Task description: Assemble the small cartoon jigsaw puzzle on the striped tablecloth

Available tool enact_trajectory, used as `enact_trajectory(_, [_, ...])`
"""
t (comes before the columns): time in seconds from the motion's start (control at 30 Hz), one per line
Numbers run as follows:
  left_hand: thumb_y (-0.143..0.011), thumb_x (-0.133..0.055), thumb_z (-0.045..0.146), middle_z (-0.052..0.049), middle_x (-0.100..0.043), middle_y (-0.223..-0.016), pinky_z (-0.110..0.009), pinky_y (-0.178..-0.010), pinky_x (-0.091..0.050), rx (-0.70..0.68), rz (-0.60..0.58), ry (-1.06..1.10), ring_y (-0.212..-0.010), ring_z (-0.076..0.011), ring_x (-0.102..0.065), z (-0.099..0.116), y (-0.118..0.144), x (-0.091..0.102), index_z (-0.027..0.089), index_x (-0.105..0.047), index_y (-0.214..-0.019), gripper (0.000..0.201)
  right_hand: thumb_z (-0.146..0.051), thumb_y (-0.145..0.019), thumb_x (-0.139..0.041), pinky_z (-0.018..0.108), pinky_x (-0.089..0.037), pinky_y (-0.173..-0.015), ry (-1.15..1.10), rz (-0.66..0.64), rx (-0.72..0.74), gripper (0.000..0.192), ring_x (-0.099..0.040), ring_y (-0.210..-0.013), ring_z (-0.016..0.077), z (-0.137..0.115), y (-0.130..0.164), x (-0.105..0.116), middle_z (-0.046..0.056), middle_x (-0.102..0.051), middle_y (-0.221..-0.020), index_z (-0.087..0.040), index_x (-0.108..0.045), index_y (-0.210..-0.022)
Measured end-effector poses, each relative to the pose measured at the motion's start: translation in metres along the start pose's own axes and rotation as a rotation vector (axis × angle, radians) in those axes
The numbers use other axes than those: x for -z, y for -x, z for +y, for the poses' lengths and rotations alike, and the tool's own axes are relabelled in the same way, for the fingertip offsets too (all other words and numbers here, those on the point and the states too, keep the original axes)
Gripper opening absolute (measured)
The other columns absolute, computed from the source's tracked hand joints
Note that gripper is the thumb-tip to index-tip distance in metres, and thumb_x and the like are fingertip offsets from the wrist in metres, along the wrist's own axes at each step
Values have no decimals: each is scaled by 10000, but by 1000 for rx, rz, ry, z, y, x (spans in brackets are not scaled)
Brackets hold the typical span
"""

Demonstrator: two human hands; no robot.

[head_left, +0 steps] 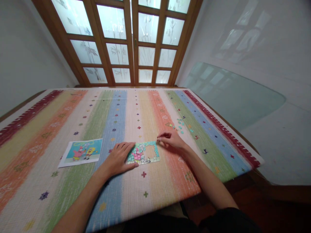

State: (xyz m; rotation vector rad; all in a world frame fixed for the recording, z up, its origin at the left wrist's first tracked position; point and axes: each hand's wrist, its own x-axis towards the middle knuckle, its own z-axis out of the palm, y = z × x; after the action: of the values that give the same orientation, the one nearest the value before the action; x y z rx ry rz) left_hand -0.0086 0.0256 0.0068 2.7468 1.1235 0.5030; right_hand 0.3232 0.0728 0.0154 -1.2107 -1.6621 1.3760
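Observation:
A small jigsaw puzzle (138, 156) lies flat on the cloth in front of me. It shows a pink starfish figure on a teal background, and a bare brown patch shows in its right half. My left hand (118, 158) rests with its fingers spread along the puzzle's left edge. Just past the puzzle's upper right corner, my right hand (172, 139) pinches a tiny dark reddish puzzle piece (158, 139) between thumb and forefinger. Beyond that hand, several loose puzzle pieces (180, 123) are scattered, mostly teal.
Left of the puzzle lies a printed reference picture (84, 151) of two cartoon figures. A striped, multicoloured tablecloth (73, 181) covers the table. Wooden doors (133, 48) with frosted panes stand behind it, and a white wall (274, 97) runs along the right.

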Motion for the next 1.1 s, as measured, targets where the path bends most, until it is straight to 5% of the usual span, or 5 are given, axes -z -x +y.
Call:
enact_trajectory(0.37, [-897,-650,565,-143,-609,-1362,-477,-1028,-428,3,5,6,-1208,-344,-565,0,-1,-1,201,-395,-1477,730,-373,-817,-739,257,-431,-618,147,-180,117,235,-593,-652,134,-15,8,-48,56,-743,-765,-151,-797,-865])
enact_trajectory(1.1, [-907,-648,557,-140,-606,-1362,-473,-1029,-426,-1,2,-6,-1206,-345,-562,1,-1,1,204,-370,-1467,718,-284,-824,-734,258,-455,-652,245,-252,187,149,-627,-690,152,-13,10,-56,50,-773,-790,-167,-822,-853])
